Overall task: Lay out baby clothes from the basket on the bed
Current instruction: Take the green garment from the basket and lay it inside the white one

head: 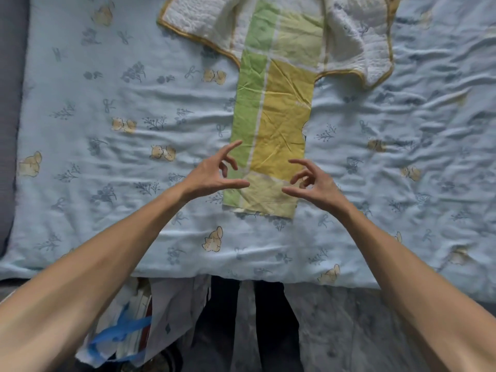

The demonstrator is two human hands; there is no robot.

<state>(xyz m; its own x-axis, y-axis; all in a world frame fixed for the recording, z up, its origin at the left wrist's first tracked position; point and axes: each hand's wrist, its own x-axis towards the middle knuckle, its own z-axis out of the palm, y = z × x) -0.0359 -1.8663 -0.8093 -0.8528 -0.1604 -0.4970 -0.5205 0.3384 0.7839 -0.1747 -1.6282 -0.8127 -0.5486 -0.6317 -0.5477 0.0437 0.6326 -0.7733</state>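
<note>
A long green and yellow patchwork cloth [271,111] lies flat down the middle of the bed, its near end close to my hands. A white quilted baby garment with gold trim [349,38] lies spread at the far end, partly under the cloth. My left hand [212,174] hovers at the cloth's near left edge, fingers apart and curled, holding nothing. Over the near right corner, my right hand [314,183] is also open and empty. The basket is not clearly in view.
The bed is covered by a wrinkled light blue sheet with bear prints [107,130]. Below its near edge, at my left, more white clothes with a blue ribbon [126,328] are piled. My dark trouser legs [255,326] stand on grey floor.
</note>
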